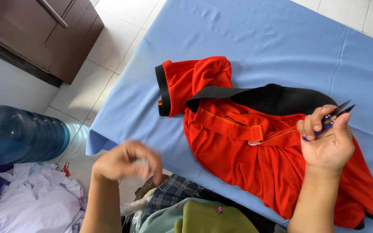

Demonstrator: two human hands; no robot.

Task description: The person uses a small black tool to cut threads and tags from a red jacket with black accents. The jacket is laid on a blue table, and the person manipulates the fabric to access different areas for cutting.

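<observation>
While our right hand (pixel 328 144) pinches the thread snips (pixel 330 119) over the red shirt (pixel 238 159), our blurred left hand (pixel 128 160), fingers curled, should drop loose thread clear of the bench (pixel 260 39).

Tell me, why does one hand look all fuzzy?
In the head view, the left hand is smeared by motion blur, while the right hand holding small snips looks sharp; soft, even light leaves only faint shadows on the red shirt and blue cloth.
</observation>
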